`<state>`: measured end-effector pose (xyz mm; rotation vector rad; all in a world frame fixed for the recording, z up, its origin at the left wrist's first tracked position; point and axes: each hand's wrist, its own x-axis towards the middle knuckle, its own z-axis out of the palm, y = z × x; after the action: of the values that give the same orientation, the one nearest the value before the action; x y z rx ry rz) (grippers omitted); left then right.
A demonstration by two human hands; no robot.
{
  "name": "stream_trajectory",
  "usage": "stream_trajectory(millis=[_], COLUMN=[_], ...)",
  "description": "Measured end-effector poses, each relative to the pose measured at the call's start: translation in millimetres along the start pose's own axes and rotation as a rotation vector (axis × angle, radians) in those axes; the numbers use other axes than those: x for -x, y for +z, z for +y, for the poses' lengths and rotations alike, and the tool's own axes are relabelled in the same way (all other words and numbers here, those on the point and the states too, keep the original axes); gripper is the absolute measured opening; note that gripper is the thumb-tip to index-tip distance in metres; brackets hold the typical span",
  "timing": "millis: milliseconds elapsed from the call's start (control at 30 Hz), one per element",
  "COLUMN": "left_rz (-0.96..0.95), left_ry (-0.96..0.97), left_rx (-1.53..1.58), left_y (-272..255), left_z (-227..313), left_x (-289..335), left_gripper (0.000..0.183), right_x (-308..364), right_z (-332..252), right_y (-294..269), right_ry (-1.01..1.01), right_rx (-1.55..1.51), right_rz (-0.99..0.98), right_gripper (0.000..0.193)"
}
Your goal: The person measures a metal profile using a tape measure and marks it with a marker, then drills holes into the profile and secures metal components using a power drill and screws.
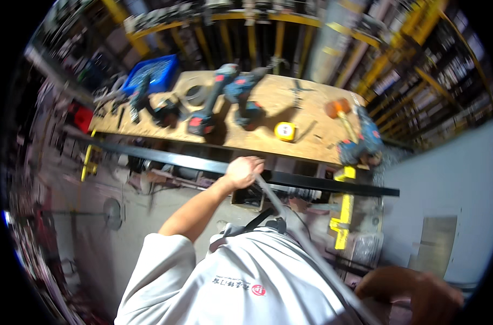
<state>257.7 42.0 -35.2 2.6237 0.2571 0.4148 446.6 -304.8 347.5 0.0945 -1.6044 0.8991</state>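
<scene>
A long black metal bar [333, 182] runs sideways in front of the bench. My left hand [245, 172] rests over its middle, closed, with its fingers against the bar. From under these fingers a thin pale-grey strip [298, 227] slants down to the lower right, passing across the front of my body. My right hand [436, 298] is low at the far right, dark and smeared by motion. Its fingers cannot be made out, and no contact with the strip is visible.
The wooden workbench [268, 127] holds several cordless power tools [206, 105], a yellow tape measure [285, 131], a mallet [341, 111] and a blue bin of small parts [151, 73]. Yellow supports [341, 216] stand below the bar at right. A pale panel [446, 200] rises at the far right.
</scene>
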Motion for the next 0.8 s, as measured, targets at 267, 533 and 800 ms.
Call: stream_trajectory(millis=[267, 533, 800], left_rz=[0.818, 1.444, 2.360], left_ry=[-0.632, -0.631, -0.942], left_rx=[1.216, -0.387, -0.282], left_y=[-143, -439, -537], left_z=[6, 17, 168], left_x=[94, 562, 968], left_gripper=[0.056, 0.028, 0.035], right_x=[191, 217, 235], right_z=[260, 334, 325], right_y=[-71, -66, -69], right_ry=[1.314, 1.520, 1.664], right_rx=[1.588, 1.944, 1.867], right_rz=[0.594, -0.035, -0.036], right_gripper=[0.070, 0.071, 0.067])
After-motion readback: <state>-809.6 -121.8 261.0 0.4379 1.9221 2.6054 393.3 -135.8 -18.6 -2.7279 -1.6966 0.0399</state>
